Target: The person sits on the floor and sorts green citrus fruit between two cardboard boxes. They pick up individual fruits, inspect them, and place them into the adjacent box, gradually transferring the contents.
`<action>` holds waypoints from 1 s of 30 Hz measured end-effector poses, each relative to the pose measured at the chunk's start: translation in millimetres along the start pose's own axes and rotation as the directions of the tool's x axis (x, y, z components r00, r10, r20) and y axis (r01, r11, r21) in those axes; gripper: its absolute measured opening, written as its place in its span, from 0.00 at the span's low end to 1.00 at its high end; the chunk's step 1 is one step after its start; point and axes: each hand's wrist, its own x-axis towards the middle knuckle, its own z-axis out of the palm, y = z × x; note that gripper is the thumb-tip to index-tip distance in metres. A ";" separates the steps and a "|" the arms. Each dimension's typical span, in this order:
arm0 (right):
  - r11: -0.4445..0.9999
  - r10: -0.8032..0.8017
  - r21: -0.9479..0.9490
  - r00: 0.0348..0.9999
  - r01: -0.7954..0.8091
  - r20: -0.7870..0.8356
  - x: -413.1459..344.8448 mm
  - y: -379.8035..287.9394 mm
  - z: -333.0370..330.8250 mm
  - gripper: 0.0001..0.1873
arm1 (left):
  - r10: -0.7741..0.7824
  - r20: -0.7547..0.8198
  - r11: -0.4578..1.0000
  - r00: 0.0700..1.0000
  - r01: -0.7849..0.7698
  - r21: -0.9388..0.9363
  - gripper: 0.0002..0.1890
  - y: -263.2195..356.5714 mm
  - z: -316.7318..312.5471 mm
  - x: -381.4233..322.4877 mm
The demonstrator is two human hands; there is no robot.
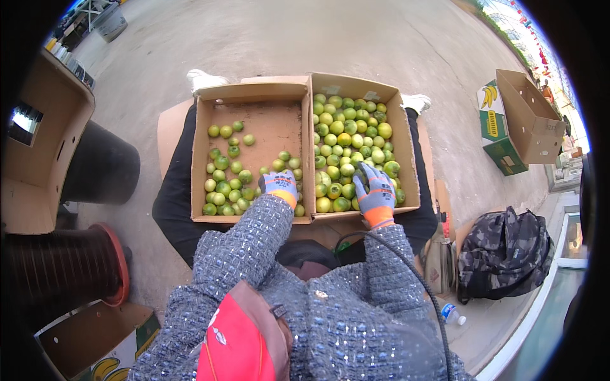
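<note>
Two cardboard boxes stand side by side before me, across my legs. The left box (202, 114) holds scattered green tomatoes (221, 162), mostly along its near and left parts. Many green tomatoes (350, 126) cover the bottom of the right box (407, 143), one of them partly orange. Both hands wear grey gloves with orange cuffs. My left hand (280, 183) is low in the left box, among tomatoes near its right side; its fingertips are hidden. Over the near right part of the right box, my right hand (375, 190) rests on tomatoes, fingers bent down; whether it grips one is unclear.
Left of me are a cardboard box (71, 95), a black bucket (107, 164) and a dark ribbed container with a red rim (121, 266). To the right lie a banana carton (533, 124), a camouflage backpack (507, 255) and a plastic bottle (452, 315). A black cable (424, 281) crosses my right sleeve.
</note>
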 end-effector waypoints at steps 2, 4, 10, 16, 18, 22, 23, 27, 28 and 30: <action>1.000 0.016 -0.022 1.000 -0.016 0.006 -0.8 -0.2 -1.1 0.22 | -0.070 0.113 0.996 0.991 0.077 -0.052 0.37 12.7 -9.8 -3.8; 1.000 0.004 -0.021 1.000 -0.004 -0.006 -2.2 0.0 0.3 0.22 | -0.123 0.105 0.989 0.987 0.131 -0.068 0.40 16.0 -7.7 -1.9; 0.996 -0.084 0.032 0.990 0.089 -0.111 4.2 -1.5 -7.5 0.23 | -0.255 -0.042 0.795 0.966 0.185 -0.578 0.37 -25.5 9.1 8.2; 0.819 -0.373 0.432 0.922 0.379 -0.102 -3.1 -54.6 -33.3 0.30 | 0.015 -0.106 -0.237 0.994 -0.099 -0.966 0.21 -12.1 -18.8 -29.5; 0.809 -0.462 0.378 0.885 0.450 -0.066 -10.3 -74.0 -23.5 0.30 | 0.111 -0.240 -0.447 0.964 -0.168 -0.879 0.20 3.6 -15.2 -35.4; 0.855 -0.314 0.385 0.937 0.349 -0.153 9.1 -70.3 -17.9 0.25 | 0.033 -0.323 -0.189 0.946 -0.311 -0.931 0.17 2.9 -31.9 -41.1; 0.858 -0.269 0.405 0.948 0.316 -0.171 18.0 -64.7 -16.1 0.25 | 0.021 -0.267 -0.296 0.963 -0.250 -0.922 0.17 -7.4 -41.1 -39.9; 0.962 -0.273 0.010 0.962 0.273 -0.029 33.6 -35.4 28.1 0.25 | -0.234 -0.204 0.238 0.951 -0.147 -0.960 0.17 -104.6 -11.9 -12.4; 0.974 -0.206 -0.052 0.957 0.221 0.204 29.0 -32.6 34.4 0.25 | -0.285 -0.163 0.327 0.944 -0.064 -0.943 0.17 -124.4 -8.9 -17.6; 0.946 -0.281 -0.095 0.931 0.309 0.232 22.3 -30.0 41.6 0.25 | -0.339 -0.171 0.559 0.925 0.052 -0.828 0.17 -139.3 -6.3 -29.1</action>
